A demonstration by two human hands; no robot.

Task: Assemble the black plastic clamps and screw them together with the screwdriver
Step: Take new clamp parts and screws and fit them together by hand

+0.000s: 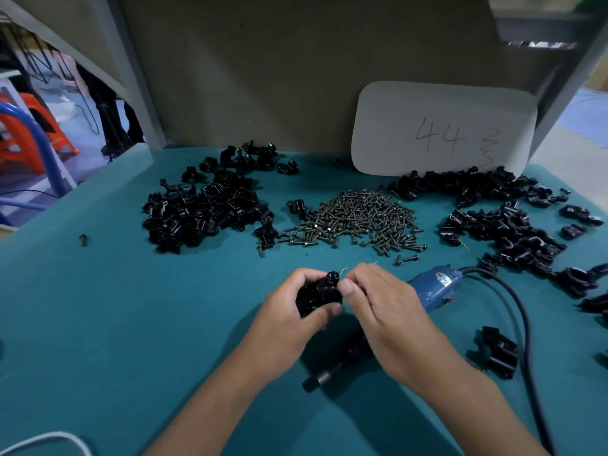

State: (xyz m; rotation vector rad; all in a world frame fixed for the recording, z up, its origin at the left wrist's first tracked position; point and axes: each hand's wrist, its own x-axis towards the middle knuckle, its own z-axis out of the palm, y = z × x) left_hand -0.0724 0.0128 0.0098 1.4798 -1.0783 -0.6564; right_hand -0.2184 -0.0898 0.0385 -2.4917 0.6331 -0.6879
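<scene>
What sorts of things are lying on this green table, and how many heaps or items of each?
Heaps of black clamp parts: 2, left and right
Heap of screws: 1
Blue electric screwdriver: 1
White card marked 44: 1
Total: 5, besides scattered loose parts and the clamp in the hands.

screwdriver (pixel 431 287): middle hidden under right hand (pixel 385 311) | cable (pixel 526 340): cut off, perhaps bottom edge

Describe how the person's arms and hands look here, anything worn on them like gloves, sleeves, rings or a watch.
Both arms are bare as far as the picture shows them, with no sleeve in sight. The left hand and the right hand wear no gloves. No ring, watch, bracelet or wristband shows on either one. The nails that show are short and unpainted. No tape, markings or cables are on the arms.
</scene>
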